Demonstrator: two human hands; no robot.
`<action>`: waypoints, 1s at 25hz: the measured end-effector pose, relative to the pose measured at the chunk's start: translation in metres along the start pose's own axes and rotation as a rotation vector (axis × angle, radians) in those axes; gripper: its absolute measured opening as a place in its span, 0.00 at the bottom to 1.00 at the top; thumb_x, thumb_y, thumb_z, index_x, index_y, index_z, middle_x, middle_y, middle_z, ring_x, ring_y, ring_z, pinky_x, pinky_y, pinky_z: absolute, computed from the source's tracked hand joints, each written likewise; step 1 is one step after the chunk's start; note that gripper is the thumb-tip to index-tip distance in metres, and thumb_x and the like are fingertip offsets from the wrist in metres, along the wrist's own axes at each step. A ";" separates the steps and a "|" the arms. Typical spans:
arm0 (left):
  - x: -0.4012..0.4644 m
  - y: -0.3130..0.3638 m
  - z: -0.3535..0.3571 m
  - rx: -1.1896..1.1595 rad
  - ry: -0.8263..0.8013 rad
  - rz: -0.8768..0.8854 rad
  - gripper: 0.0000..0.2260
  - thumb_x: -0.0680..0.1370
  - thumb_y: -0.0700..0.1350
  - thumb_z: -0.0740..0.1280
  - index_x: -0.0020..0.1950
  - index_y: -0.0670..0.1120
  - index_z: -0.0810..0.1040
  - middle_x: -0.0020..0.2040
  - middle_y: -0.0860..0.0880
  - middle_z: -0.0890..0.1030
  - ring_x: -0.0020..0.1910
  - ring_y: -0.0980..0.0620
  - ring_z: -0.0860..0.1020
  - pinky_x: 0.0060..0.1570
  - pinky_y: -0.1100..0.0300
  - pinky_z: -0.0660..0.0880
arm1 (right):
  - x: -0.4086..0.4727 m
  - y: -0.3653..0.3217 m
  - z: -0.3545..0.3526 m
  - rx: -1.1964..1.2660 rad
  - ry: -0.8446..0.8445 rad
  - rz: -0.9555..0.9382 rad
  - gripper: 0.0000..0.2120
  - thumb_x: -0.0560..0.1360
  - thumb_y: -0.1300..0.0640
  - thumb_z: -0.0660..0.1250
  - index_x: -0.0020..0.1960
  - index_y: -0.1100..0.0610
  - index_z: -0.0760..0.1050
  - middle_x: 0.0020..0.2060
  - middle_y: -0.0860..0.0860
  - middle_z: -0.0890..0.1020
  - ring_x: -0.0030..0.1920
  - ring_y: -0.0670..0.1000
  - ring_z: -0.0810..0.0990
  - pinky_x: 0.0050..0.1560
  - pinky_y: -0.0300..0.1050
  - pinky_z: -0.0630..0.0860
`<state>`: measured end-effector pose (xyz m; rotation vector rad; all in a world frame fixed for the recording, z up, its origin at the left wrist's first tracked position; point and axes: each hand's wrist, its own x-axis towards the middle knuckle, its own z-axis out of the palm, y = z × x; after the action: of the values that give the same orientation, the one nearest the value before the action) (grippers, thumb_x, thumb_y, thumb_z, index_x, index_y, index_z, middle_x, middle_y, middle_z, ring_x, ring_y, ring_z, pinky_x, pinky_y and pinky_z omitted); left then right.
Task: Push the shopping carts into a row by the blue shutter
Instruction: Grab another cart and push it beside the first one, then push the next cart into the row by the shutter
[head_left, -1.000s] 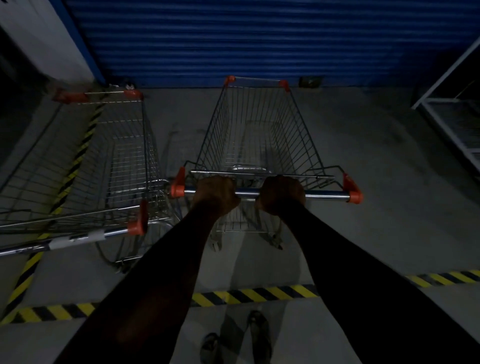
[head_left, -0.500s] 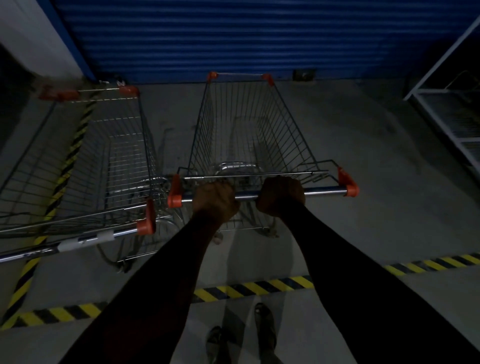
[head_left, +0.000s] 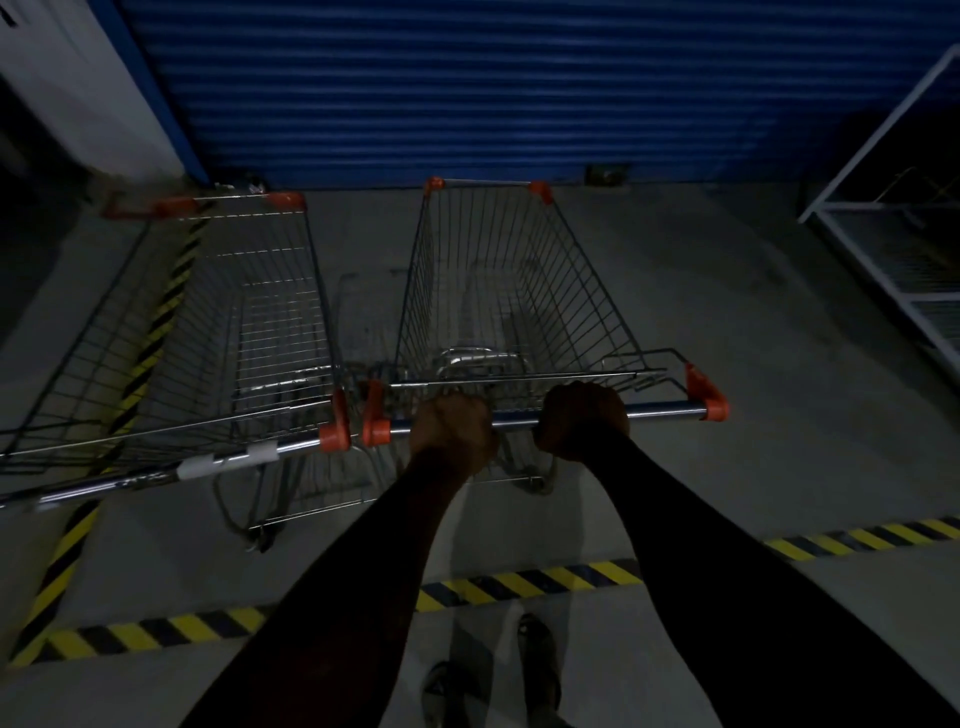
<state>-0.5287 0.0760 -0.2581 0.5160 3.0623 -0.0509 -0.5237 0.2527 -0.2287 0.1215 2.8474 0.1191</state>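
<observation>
- Two hands are clenched over one bar: the left hand (head_left: 453, 434) and the right hand (head_left: 583, 420) both wrap the chrome handle (head_left: 660, 411) of the right cart (head_left: 511, 291), left of the bar's middle, knuckles up.
- Since half a second ago the grip has not changed, but the right cart has closed in on the left cart (head_left: 208, 332): the orange end caps of the two handles, well apart before, now sit just beside each other; whether they touch cannot be told.
- Both baskets point at the blue shutter (head_left: 493, 88). The right cart's front rim lies near the shutter's foot, with a strip of bare concrete floor (head_left: 753, 338) between; the left cart's front rim sits slightly further back and its handle runs off the left edge of view.
- Between the two baskets a narrow wedge of floor stays open towards the shutter.
- Yellow-and-black hazard tape (head_left: 530, 579) crosses the floor behind the carts, under the forearms, and another strip runs up the left side beneath the left cart.
- The person's feet (head_left: 537, 665) stand behind that tape line.
- A white metal rack (head_left: 883, 218) stands at the right edge, well apart from the right cart.
- A white wall panel (head_left: 78, 78) flanks the shutter on the left.
</observation>
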 end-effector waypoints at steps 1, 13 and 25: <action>0.000 0.000 0.002 -0.029 -0.014 -0.010 0.20 0.75 0.61 0.61 0.57 0.48 0.79 0.53 0.46 0.82 0.54 0.44 0.79 0.54 0.52 0.73 | -0.002 0.001 0.001 -0.018 0.011 0.001 0.18 0.70 0.42 0.64 0.53 0.52 0.79 0.52 0.54 0.83 0.55 0.59 0.81 0.56 0.51 0.75; -0.035 0.009 -0.056 -0.256 0.238 -0.015 0.33 0.70 0.63 0.60 0.70 0.46 0.73 0.65 0.44 0.78 0.64 0.41 0.74 0.64 0.46 0.68 | -0.041 0.014 -0.018 0.201 0.259 -0.107 0.38 0.69 0.39 0.67 0.74 0.54 0.64 0.69 0.56 0.69 0.72 0.60 0.63 0.73 0.65 0.55; -0.125 0.118 -0.187 -0.252 0.499 -0.248 0.36 0.76 0.65 0.50 0.78 0.46 0.61 0.78 0.42 0.61 0.77 0.43 0.58 0.75 0.43 0.52 | -0.150 0.109 -0.104 0.513 0.796 -0.343 0.37 0.69 0.44 0.58 0.73 0.63 0.64 0.65 0.63 0.73 0.65 0.65 0.70 0.67 0.62 0.65</action>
<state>-0.3775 0.1537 -0.0693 0.1458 3.5154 0.5279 -0.4032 0.3394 -0.0768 -0.3994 3.5422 -0.8088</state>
